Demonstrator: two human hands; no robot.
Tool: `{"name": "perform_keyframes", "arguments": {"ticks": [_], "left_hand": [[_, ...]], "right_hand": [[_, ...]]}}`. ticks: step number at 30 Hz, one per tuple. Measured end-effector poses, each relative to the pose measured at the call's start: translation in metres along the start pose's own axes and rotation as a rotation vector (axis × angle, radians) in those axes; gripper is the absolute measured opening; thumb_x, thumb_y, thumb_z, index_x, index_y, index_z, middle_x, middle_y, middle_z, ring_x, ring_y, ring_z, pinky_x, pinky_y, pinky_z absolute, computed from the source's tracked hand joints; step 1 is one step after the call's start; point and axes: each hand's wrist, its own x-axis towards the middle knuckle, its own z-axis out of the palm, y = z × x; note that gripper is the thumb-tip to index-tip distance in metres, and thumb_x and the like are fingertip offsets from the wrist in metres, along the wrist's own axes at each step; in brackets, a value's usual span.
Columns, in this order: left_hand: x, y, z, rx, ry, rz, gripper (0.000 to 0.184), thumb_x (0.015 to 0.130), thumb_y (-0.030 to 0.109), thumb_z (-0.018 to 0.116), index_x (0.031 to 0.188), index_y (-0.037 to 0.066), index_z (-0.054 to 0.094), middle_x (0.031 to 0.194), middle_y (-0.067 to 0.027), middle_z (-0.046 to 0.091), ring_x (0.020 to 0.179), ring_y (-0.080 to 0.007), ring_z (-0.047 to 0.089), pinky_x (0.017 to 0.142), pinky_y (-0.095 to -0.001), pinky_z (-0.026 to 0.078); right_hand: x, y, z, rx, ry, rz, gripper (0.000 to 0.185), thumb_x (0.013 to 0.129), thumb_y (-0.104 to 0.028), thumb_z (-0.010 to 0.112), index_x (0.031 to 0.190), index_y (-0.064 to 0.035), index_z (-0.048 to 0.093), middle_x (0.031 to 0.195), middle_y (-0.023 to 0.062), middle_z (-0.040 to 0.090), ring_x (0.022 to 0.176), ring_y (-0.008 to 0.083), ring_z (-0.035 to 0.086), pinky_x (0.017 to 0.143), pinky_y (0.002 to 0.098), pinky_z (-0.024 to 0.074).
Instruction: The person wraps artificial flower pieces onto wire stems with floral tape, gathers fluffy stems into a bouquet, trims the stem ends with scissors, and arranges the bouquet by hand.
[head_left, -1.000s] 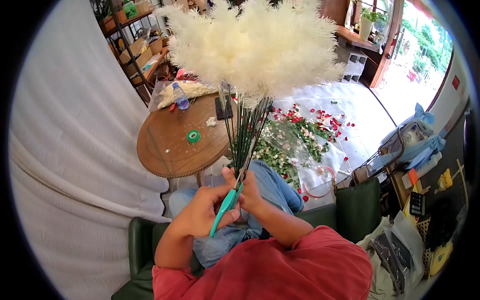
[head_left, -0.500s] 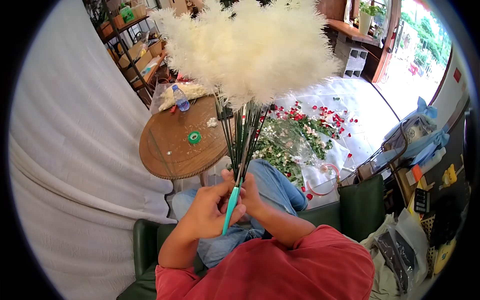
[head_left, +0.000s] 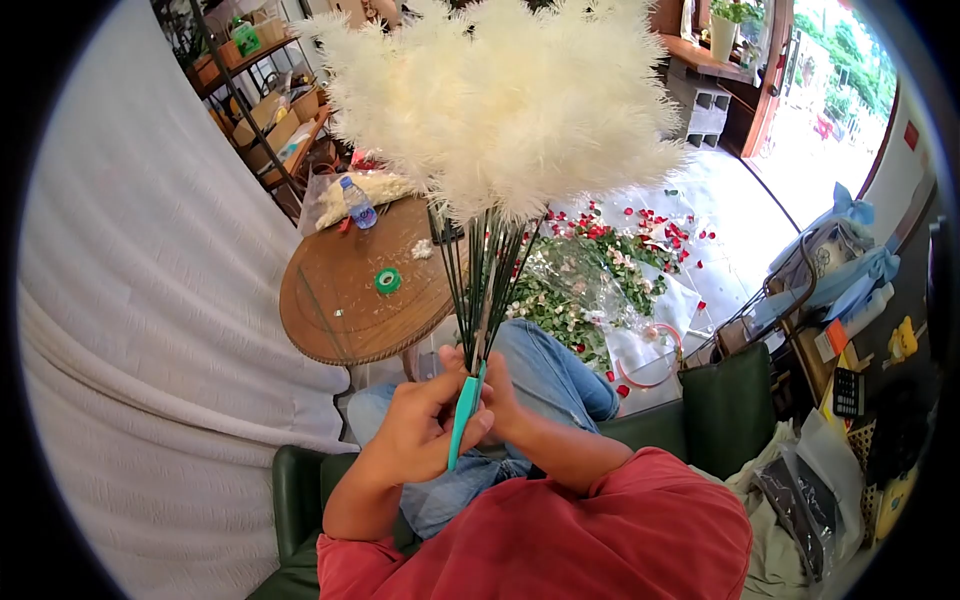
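Note:
A bunch of fluffy cream tinsel-like sprays (head_left: 500,110) stands upright before me on thin dark green stems (head_left: 490,265). My left hand (head_left: 425,425) is closed at the lower end of the stems, its thumb by the turquoise handle of scissors (head_left: 466,415). The scissors are seen almost edge-on, with their metal part lying up along the stems. My right hand (head_left: 505,395) is closed around the stem bottoms from the other side. Most of its fingers are hidden behind the left hand and the handle.
On the round wooden table (head_left: 330,290) are green tape (head_left: 388,280), a water bottle (head_left: 358,203) and a bag of cream material (head_left: 375,188). Leafy cuttings and red petals (head_left: 575,300) litter the floor. A green armchair (head_left: 725,400) surrounds my legs; a calculator (head_left: 848,392) lies at right.
The turquoise handle has turned slightly and shows a wider side. Both hands stay at the stem bottoms, and the view has shifted a little.

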Motion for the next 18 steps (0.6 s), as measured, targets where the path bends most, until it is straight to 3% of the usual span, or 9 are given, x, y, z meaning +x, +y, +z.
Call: {"name": "perform_keyframes", "arguments": {"ticks": [6, 9, 11, 13, 14, 16, 18], "left_hand": [[-0.001, 0.000, 0.001, 0.034, 0.023, 0.033, 0.025, 0.082, 0.010, 0.072, 0.101, -0.003, 0.066, 0.071, -0.0059, 0.066, 0.063, -0.0109, 0.062, 0.059, -0.0247, 0.049], [-0.002, 0.010, 0.000, 0.110, -0.080, 0.048, 0.028, 0.079, 0.012, 0.075, 0.103, -0.001, 0.067, 0.067, -0.0038, 0.063, 0.057, -0.0093, 0.058, 0.055, -0.0239, 0.047], [-0.006, 0.012, 0.002, 0.089, -0.093, 0.151, 0.028, 0.078, 0.014, 0.077, 0.100, 0.000, 0.066, 0.057, -0.0034, 0.052, 0.050, -0.0089, 0.050, 0.047, -0.0269, 0.039], [-0.013, 0.004, -0.012, 0.127, -0.095, 0.086, 0.028, 0.077, 0.013, 0.077, 0.098, -0.001, 0.066, 0.058, -0.0034, 0.053, 0.050, -0.0081, 0.050, 0.048, -0.0266, 0.039], [-0.018, -0.003, -0.022, 0.166, -0.098, 0.023, 0.028, 0.076, 0.012, 0.078, 0.097, -0.002, 0.067, 0.059, -0.0034, 0.055, 0.051, -0.0073, 0.050, 0.048, -0.0263, 0.039], [-0.023, -0.039, -0.036, 0.134, 0.180, 0.001, 0.024, 0.075, 0.013, 0.078, 0.091, 0.000, 0.067, 0.063, -0.0022, 0.058, 0.057, -0.0047, 0.052, 0.052, -0.0223, 0.041], [-0.007, -0.065, -0.047, 0.136, 0.414, -0.206, 0.024, 0.073, 0.014, 0.079, 0.084, -0.002, 0.065, 0.062, -0.0033, 0.057, 0.062, -0.0057, 0.053, 0.054, -0.0244, 0.043]], "right_hand": [[0.005, -0.008, -0.004, -0.066, -0.042, 0.114, 0.039, 0.096, -0.031, 0.062, 0.066, -0.0103, 0.048, 0.064, -0.0093, 0.044, 0.062, 0.0024, 0.039, 0.049, 0.0243, 0.0324], [0.007, -0.013, 0.001, -0.205, 0.037, 0.011, 0.041, 0.098, -0.030, 0.061, 0.065, -0.0096, 0.047, 0.062, -0.0079, 0.045, 0.059, 0.0033, 0.039, 0.048, 0.0246, 0.0313], [0.014, 0.010, -0.003, -0.139, 0.038, 0.053, 0.041, 0.098, -0.029, 0.059, 0.064, -0.0086, 0.048, 0.061, -0.0072, 0.045, 0.058, 0.0035, 0.039, 0.047, 0.0246, 0.0312], [0.017, 0.007, -0.001, -0.063, 0.056, -0.039, 0.044, 0.097, -0.032, 0.060, 0.061, -0.0105, 0.047, 0.054, -0.0040, 0.045, 0.046, 0.0060, 0.040, 0.042, 0.0261, 0.0321], [0.015, -0.001, 0.000, -0.079, 0.096, 0.009, 0.042, 0.099, -0.028, 0.058, 0.063, -0.0100, 0.045, 0.053, -0.0040, 0.043, 0.045, 0.0060, 0.038, 0.041, 0.0259, 0.0288], [0.018, 0.007, -0.009, -0.059, 0.076, 0.009, 0.042, 0.099, -0.026, 0.057, 0.063, -0.0099, 0.044, 0.053, -0.0041, 0.041, 0.045, 0.0056, 0.036, 0.041, 0.0258, 0.0271], [0.019, 0.010, -0.015, -0.039, 0.052, 0.014, 0.041, 0.100, -0.025, 0.056, 0.064, -0.0099, 0.043, 0.052, -0.0042, 0.039, 0.045, 0.0052, 0.034, 0.041, 0.0258, 0.0253]]}}
